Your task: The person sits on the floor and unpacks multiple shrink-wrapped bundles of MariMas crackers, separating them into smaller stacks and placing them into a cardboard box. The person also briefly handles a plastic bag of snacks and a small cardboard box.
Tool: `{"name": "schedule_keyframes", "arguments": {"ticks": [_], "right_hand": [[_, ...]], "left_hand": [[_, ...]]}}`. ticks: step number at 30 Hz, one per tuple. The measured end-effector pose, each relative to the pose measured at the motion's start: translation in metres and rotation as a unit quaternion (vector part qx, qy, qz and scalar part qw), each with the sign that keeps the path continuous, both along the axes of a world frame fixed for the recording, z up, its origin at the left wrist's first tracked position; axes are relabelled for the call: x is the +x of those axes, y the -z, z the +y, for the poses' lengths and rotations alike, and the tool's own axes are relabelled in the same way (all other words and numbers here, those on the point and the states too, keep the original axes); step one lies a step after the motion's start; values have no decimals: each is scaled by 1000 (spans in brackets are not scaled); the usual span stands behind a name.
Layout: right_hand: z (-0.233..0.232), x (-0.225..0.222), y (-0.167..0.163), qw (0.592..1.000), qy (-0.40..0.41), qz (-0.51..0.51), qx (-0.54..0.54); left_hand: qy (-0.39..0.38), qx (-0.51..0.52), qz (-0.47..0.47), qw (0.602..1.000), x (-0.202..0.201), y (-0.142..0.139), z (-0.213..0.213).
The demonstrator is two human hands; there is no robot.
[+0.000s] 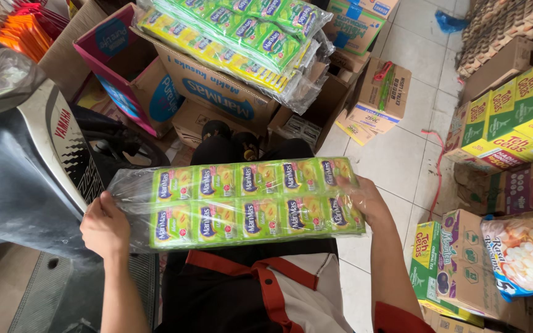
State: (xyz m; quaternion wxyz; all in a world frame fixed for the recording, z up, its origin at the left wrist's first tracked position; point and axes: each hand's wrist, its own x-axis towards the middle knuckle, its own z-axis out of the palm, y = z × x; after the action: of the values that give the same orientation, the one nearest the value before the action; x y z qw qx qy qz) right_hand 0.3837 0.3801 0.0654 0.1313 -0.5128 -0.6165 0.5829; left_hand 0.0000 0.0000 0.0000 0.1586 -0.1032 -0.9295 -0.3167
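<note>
Item: one clear-wrapped pack of green-and-yellow drink sachets, held flat between two hands above the lap.

Left hand is closed on the pack's loose plastic at its left end; right hand cups the right end through the film, fingers curled, grip partly hidden. Sachets showing on the top face: two rows of five, ten in all; layers beneath cannot be counted. Risk, judged: the pack is carried only at its ends, so it may sag or fold in the middle, and the slack film under the left hand could slip or tear. Nearby: a stack of at least three like packs on an open cardboard box ahead; cartons piled along the right edge of the tiled floor; one motorbike at left.
</note>
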Motion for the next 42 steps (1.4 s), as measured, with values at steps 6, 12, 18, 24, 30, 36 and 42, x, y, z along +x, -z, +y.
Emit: {"name": "schedule_keyframes", "arguments": {"ticks": [6,12,18,24,30,36,42], "right_hand": [[-13,-5,-23,999,5,-27,33],[-23,-7,-40,996,3,46,80],[-39,-17,-61,986,-10,97,134],[-69,-23,-87,983,-36,82,158],[-85,-25,-105,970,-93,7,226],[-84,-18,-97,954,-147,29,261],[-99,-26,-97,927,-128,70,346]], "left_hand": [[-31,-22,-5,999,2,10,-5],[-16,16,-13,1000,-7,35,-11],[-38,-48,-8,998,4,7,-6],[170,19,144,975,60,-88,76],[474,142,89,865,159,-180,146],[575,45,-52,815,210,-223,202],[579,-1,-76,811,198,-227,237]]}}
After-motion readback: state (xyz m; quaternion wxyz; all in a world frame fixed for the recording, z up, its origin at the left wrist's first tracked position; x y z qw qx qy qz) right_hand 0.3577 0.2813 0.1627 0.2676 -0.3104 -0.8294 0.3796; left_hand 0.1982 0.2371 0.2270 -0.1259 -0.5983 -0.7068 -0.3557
